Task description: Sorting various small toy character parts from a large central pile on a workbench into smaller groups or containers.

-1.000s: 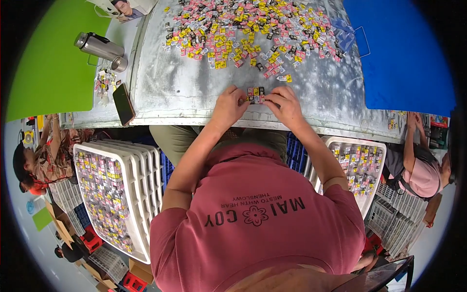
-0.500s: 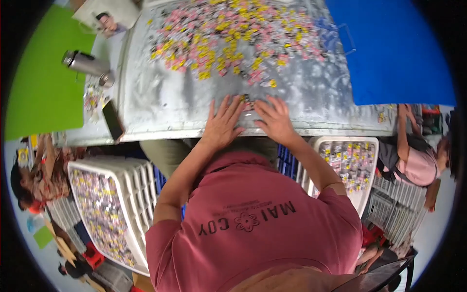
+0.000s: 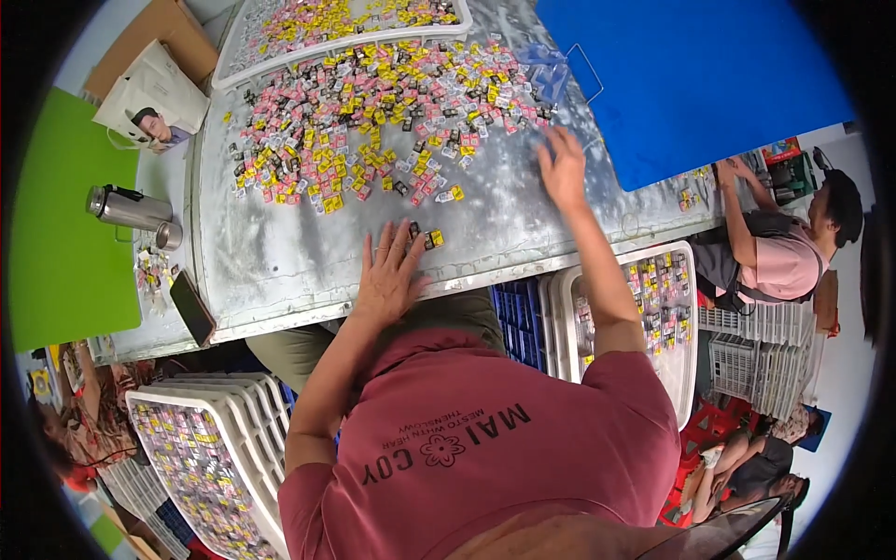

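My left hand [image 3: 387, 275] lies flat near the front edge of the metal tabletop [image 3: 308, 252], its fingers spread. By its fingertips sit a few small yellow and black pieces [image 3: 431, 239]; whether the fingers touch them I cannot tell. Farther right, my right hand [image 3: 564, 173] reaches out over the table, fingers extended and nothing visible in them. Its fingertips come close to the right side of a wide spread of small pink, yellow, black and white pieces [image 3: 364, 121]. Beyond that hand, a clear plastic bag [image 3: 549, 77] rests beside the spread.
A white tray [image 3: 373, 34] of similar pieces stands at the back. Blue [image 3: 691, 84] and green [image 3: 65, 233] panels flank the table. At left are a steel flask [image 3: 135, 207] and a phone [image 3: 192, 308]. Filled stacked trays [image 3: 229, 439] stand beside me. A co-worker [image 3: 789, 257] sits at right.
My right hand has moved away from my left, out to the right toward the spread's edge. My left hand stays near the table's front. The view has shifted, showing the back tray.
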{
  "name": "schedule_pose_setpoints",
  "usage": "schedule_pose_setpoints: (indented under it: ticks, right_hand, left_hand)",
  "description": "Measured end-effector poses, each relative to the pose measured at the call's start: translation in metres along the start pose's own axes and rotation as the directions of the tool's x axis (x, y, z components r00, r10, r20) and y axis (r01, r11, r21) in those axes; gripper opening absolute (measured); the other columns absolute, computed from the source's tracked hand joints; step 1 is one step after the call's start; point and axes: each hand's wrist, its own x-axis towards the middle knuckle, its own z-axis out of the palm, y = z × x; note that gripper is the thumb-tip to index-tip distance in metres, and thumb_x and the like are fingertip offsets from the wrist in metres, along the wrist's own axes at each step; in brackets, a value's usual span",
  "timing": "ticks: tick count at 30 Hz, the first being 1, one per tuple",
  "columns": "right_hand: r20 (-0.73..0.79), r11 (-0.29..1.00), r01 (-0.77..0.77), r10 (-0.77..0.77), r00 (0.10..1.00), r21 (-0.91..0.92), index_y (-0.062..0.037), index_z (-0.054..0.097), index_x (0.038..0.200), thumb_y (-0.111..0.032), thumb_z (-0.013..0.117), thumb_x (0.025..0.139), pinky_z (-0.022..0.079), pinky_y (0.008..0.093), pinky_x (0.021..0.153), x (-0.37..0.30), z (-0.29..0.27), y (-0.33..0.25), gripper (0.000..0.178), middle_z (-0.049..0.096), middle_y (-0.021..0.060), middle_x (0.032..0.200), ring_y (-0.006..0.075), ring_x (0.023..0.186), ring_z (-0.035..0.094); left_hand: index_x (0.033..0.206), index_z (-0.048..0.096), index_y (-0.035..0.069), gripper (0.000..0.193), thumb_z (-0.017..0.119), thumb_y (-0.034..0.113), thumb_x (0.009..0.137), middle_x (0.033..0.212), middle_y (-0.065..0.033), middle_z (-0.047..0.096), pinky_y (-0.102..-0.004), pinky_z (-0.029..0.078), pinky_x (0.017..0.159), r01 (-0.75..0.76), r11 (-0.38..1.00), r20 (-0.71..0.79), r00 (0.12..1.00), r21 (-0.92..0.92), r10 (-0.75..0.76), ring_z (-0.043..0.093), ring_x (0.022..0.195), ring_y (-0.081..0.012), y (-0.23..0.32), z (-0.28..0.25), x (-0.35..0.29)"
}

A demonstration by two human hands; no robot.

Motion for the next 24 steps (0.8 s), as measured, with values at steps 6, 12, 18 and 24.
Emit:
schedule_pose_setpoints:
  ticks: [6,12,18,24]
  right_hand:
    - [-0.138,0.987,-0.125,0.111,0.984,-0.099,-0.0041,0.067,0.132,-0.035,0.075,0.087,0.045,0.0483,0.109,0.086,0.049,0.076,0.055,0.060,0.0294,0.137,0.0439,0.127,0.057]
    - [0.109,0.967,0.069,-0.043,0.993,-0.246,-0.0026,0.075,0.095,-0.012,0.073,0.076,0.053,0.0461,0.099,0.121,0.075,0.104,0.022,0.071,0.0239,0.106,0.0399,0.107,0.066]
    - [0.194,0.841,0.234,-0.156,0.968,-0.488,-0.0057,0.072,0.084,-0.020,0.072,0.078,0.055,0.0504,0.080,0.117,0.047,0.065,0.015,0.072,0.0146,0.096,0.0364,0.094,0.069]
    - [0.013,0.849,0.215,-0.239,0.971,-0.482,-0.0080,0.064,0.075,-0.022,0.069,0.081,0.054,0.0501,0.070,0.111,-0.008,0.028,0.016,0.069,0.0134,0.086,0.0341,0.084,0.068]
  left_hand:
    - [0.145,0.056,0.012,0.064,0.076,0.029,0.087,0.154,-0.0206,0.044,-0.0556,0.033,0.116,-0.016,0.999,-0.147,0.989,-0.040,0.010,0.041,0.141,-0.0401,-0.009,0.008,0.012]
    - [0.133,0.063,0.008,0.062,0.083,0.021,0.075,0.127,-0.0179,0.058,-0.0512,0.046,0.101,0.043,0.988,-0.212,0.974,-0.146,-0.073,0.055,0.118,-0.0389,-0.011,-0.005,0.003]
    - [0.133,0.061,0.006,0.064,0.081,0.017,0.074,0.122,-0.0197,0.058,-0.0460,0.050,0.094,0.076,0.969,-0.278,0.950,-0.236,-0.142,0.059,0.108,-0.0381,-0.022,-0.007,-0.012]
    - [0.134,0.060,0.006,0.065,0.080,0.016,0.073,0.121,-0.0197,0.056,-0.0446,0.052,0.094,0.155,0.937,-0.323,0.910,-0.313,-0.259,0.059,0.106,-0.0380,-0.035,-0.018,-0.020]
